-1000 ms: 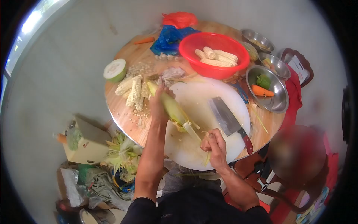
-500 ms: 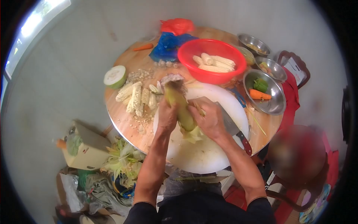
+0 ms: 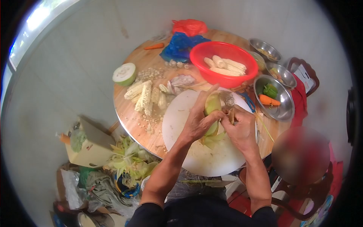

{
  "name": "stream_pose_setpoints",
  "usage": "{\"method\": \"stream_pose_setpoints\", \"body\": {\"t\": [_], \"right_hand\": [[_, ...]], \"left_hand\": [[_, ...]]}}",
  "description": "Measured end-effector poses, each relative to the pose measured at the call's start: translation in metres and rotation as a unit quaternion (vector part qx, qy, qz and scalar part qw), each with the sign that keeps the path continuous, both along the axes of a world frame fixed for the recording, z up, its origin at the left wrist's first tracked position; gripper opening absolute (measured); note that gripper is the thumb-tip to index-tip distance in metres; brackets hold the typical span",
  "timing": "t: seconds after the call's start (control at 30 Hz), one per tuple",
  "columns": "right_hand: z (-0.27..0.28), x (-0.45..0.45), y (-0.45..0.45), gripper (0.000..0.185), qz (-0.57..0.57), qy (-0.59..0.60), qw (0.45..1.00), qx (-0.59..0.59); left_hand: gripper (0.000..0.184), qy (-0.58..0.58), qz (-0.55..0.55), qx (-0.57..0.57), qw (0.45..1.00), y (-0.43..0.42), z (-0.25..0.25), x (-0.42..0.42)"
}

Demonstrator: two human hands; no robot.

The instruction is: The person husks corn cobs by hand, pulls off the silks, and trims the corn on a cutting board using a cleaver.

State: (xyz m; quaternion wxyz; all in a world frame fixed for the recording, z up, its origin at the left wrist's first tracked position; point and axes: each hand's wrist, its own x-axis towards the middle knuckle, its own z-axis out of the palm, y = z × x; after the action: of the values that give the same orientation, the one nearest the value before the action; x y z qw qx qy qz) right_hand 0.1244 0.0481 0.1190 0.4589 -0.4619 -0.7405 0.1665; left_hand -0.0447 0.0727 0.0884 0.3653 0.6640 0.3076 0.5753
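An ear of corn in its green husk (image 3: 212, 104) is held tilted above the round white cutting board (image 3: 176, 117). My left hand (image 3: 199, 122) wraps around the ear from the left, its thumb across the husk. Fingers of my right hand (image 3: 242, 128) pinch husk leaves near the brown silk, on the ear's right side. Loose leaves hang from the lower end. Left of the board lie several bare corn cobs (image 3: 145, 98), some with kernels. The knife is hidden, apparently behind my right hand and forearm.
A red basin (image 3: 234, 81) holds several peeled corn ears. Steel bowls (image 3: 288, 109) with carrot and green pepper line the right edge. Half a winter melon (image 3: 124, 74), garlic (image 3: 177, 64) and a blue bag (image 3: 180, 47) sit toward the back. Husks (image 3: 132, 157) are heaped below left.
Both hands have shifted right across the board with the corn. My right hand has moved outward to the silk end, pulling at husk leaves. The knife has gone from view.
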Motion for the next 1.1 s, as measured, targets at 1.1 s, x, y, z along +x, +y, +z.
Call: {"method": "stream_pose_setpoints", "body": {"t": [1.1], "right_hand": [[-0.088, -0.040, 0.012, 0.025, -0.016, 0.160, 0.985, -0.066]], "left_hand": [[0.051, -0.376, -0.012, -0.216, 0.901, -0.006, -0.078, -0.002]]}}
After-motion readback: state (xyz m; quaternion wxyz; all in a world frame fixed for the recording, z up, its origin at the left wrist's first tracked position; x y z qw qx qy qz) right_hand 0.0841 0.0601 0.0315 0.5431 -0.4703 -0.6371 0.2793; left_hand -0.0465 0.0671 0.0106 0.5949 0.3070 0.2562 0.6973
